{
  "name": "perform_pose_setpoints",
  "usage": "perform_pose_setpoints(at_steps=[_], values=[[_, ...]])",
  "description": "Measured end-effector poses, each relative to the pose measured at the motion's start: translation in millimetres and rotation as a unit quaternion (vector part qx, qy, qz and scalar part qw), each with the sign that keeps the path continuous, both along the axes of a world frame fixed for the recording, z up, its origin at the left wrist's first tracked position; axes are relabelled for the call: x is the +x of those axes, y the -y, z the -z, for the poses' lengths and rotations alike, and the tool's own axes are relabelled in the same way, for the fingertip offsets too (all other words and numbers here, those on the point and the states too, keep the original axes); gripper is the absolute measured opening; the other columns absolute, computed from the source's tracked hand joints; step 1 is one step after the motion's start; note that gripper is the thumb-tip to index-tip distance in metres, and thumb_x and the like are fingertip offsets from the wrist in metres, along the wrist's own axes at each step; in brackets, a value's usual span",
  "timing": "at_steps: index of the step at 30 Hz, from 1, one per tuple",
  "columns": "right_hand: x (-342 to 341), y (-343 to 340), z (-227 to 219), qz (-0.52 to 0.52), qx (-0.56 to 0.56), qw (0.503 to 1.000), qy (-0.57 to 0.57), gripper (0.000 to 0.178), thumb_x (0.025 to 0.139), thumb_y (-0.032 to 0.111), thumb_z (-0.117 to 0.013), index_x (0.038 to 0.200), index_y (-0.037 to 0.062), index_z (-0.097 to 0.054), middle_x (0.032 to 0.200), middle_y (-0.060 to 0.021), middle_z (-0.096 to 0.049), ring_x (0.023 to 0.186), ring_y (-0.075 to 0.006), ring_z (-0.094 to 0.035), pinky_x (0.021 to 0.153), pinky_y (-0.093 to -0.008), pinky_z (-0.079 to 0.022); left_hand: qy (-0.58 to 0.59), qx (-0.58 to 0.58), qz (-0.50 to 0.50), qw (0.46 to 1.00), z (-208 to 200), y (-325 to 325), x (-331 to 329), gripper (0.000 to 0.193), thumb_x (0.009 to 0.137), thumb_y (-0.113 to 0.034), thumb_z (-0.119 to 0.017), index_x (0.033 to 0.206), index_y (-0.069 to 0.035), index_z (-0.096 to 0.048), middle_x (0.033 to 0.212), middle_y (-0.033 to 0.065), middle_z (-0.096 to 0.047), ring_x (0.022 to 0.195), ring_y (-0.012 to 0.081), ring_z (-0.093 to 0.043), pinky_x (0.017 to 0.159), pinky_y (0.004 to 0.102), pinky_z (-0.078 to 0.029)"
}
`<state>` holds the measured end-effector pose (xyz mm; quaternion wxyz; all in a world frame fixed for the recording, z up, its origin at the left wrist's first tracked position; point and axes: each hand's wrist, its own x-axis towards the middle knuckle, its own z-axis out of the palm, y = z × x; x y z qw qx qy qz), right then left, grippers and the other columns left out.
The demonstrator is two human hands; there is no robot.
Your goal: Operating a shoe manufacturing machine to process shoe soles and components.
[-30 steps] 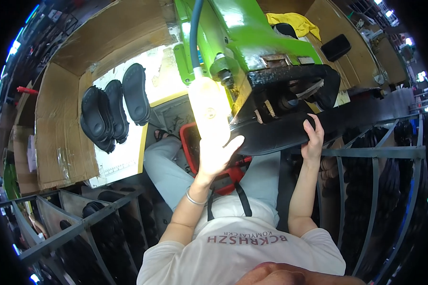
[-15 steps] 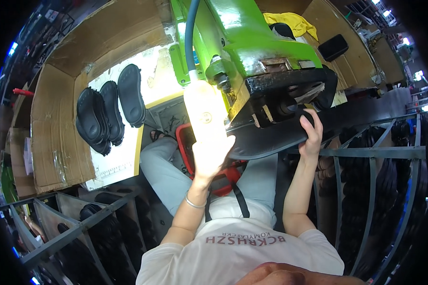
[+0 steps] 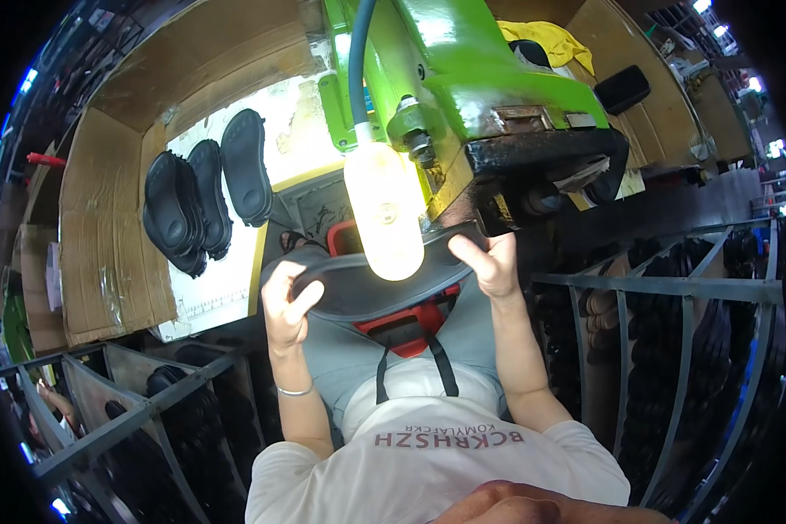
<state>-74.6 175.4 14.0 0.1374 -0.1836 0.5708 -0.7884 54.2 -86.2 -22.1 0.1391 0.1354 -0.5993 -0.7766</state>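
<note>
Both of my hands hold a black shoe sole (image 3: pixel 358 297) over my lap, just below the glowing work lamp (image 3: pixel 384 210), which hides its middle. My left hand (image 3: pixel 290 306) is closed on the sole's left end, thumb on top. At the other end my right hand (image 3: pixel 491 266) pinches the edge between thumb and fingers. The black lower head of a green machine (image 3: pixel 506 96) sits just beyond my right hand.
Several black soles (image 3: pixel 175 210) lie on the white board (image 3: pixel 201 306) at the left, walled by cardboard (image 3: pixel 105 236). Metal racks with dark soles stand left (image 3: pixel 140 410) and right (image 3: pixel 655 286). A yellow cloth (image 3: pixel 550 44) and dark block (image 3: pixel 622 89) sit behind the machine.
The sole has moved left, away from the machine's head to above my lap. My left hand has shifted left from beside the lamp onto the sole's end; my right hand has moved left too.
</note>
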Motion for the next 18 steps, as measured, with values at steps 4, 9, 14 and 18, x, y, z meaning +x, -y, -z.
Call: perform_pose_setpoints(at_steps=[4,9,14,18], values=[[-3,8,4,0.008,0.018,1.000,0.000,0.040,0.076,-0.001,-0.069,0.113,-0.0034,-0.054,0.103,-0.0074,-0.062,0.092,-0.0123,-0.059,0.083,-0.0247,-0.046,0.105,0.012,0.166,0.980,16,-11,25,0.026,0.069,0.007,-0.074,0.080,-0.003,-0.053,0.078,0.0026,-0.059,0.074,0.0084,-0.059,0.066,0.0229,-0.050],[1,7,1,0.044,0.052,0.998,0.005,0.032,0.078,-0.001,-0.068,0.106,-0.0056,-0.055,0.094,-0.0081,-0.062,0.086,-0.0133,-0.059,0.079,-0.0248,-0.047,0.062,-0.169,0.257,0.949,0,-87,-13,0.034,0.077,-0.006,-0.073,0.106,0.001,-0.058,0.090,0.0028,-0.062,0.080,0.0064,-0.055,0.071,0.0217,-0.046],[40,-8,27,0.136,0.102,0.985,-0.015,0.032,0.079,0.014,-0.072,0.100,-0.0009,-0.052,0.090,-0.0060,-0.061,0.080,-0.0097,-0.056,0.070,-0.0234,-0.046,-0.073,-0.104,0.088,0.988,-11,-126,-69,0.024,0.081,-0.001,-0.067,0.102,0.003,-0.057,0.088,0.0044,-0.063,0.076,0.0069,-0.058,0.068,0.0194,-0.048],[108,-51,71,-0.050,0.154,0.969,0.185,0.048,0.076,0.007,-0.070,0.119,-0.0057,-0.051,0.111,-0.0106,-0.061,0.102,-0.0156,-0.056,0.090,-0.0296,-0.044,-0.066,-0.236,0.039,0.969,4,-135,-70,0.018,0.082,0.000,-0.066,0.097,0.003,-0.058,0.083,0.0048,-0.064,0.072,0.0055,-0.058,0.066,0.0178,-0.047]])
